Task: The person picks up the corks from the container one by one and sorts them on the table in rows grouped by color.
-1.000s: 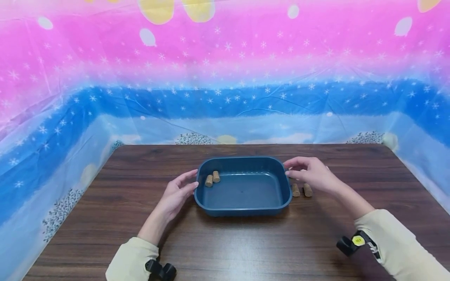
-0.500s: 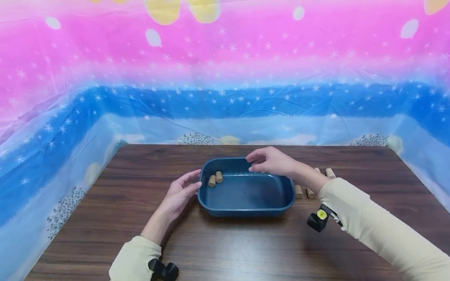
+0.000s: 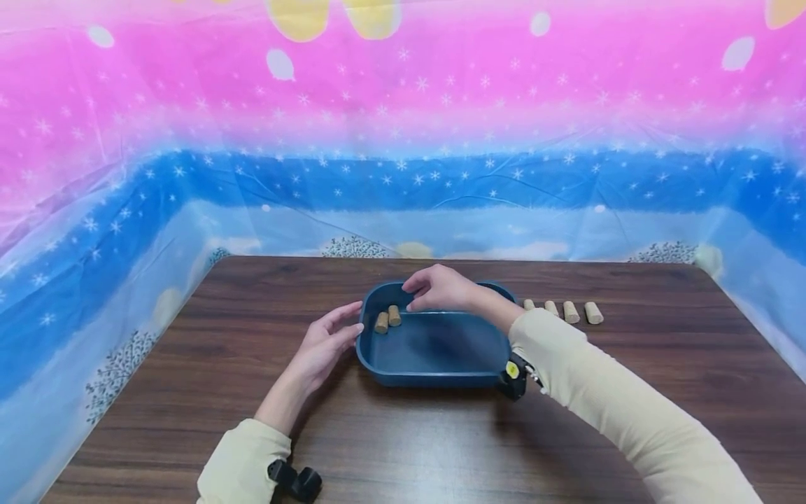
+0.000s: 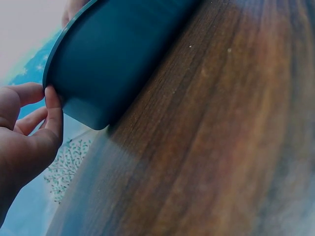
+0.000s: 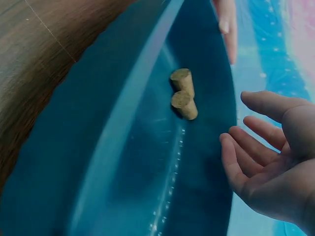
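Note:
Two cork stoppers [image 5: 184, 105] lie side by side at the left end inside a dark blue-green plastic basin [image 3: 434, 379]. At the basin's left rim, my left hand [image 3: 329, 343] holds the edge with thumb and forefinger, as the left wrist view also shows. My right hand [image 3: 441, 288] is over the basin near its back wall, to the right of the two corks. In the right wrist view its fingers [image 5: 251, 142] and thumb are spread apart, with nothing visible between them. My right forearm crosses over the basin's right end and hides part of it.
Several more cork stoppers [image 3: 570, 312] stand in a row on the brown wooden table [image 3: 403, 434], right of the basin and beyond my right sleeve. A pink and blue snowflake cloth [image 3: 403, 175] hangs behind the table and along both sides.
My right hand has moved left from the basin's right rim to over its inside. The left hand stays at the left rim. The two corks inside have not moved within the basin.

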Demonstrator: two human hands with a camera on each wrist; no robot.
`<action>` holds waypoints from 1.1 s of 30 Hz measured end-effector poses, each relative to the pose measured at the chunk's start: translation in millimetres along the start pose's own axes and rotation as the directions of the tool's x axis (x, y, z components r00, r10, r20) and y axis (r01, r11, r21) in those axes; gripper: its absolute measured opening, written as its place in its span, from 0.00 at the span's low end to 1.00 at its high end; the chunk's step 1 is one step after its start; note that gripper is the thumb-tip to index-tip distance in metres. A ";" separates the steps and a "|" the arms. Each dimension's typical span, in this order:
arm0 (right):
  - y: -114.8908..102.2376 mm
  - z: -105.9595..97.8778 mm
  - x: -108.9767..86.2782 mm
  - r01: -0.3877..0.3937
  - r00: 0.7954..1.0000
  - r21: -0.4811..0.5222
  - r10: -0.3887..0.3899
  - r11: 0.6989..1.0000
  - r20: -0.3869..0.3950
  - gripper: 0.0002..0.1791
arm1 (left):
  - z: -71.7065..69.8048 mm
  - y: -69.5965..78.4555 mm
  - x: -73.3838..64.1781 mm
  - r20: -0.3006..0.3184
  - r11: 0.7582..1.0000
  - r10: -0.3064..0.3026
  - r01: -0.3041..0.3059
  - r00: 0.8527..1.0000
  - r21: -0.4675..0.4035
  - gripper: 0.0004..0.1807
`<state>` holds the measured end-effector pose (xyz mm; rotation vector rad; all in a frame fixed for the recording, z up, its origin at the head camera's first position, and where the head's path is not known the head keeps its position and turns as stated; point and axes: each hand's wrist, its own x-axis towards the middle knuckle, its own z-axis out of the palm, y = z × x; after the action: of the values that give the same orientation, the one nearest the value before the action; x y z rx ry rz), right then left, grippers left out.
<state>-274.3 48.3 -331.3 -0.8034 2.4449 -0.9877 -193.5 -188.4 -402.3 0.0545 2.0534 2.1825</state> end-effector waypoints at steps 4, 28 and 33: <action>-0.9 8.4 9.6 -0.012 1.000 -0.057 0.012 0.998 0.008 0.24 | -0.5 1.0 0.2 0.002 1.000 -0.011 0.011 1.000 0.007 0.27; 5.0 40.9 30.0 -0.019 1.000 -0.136 0.021 0.991 0.020 0.21 | -2.3 3.3 -2.3 0.025 1.000 -0.024 0.024 0.999 0.008 0.26; 5.0 45.8 30.2 -0.055 0.998 -0.187 0.061 0.981 0.026 0.19 | -2.6 3.2 -2.3 0.029 1.000 -0.018 0.018 0.999 0.005 0.26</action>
<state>-274.7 9.1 -370.1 -0.7956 2.5449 -0.7270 -191.8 -191.4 -399.1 0.0678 2.0355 2.1535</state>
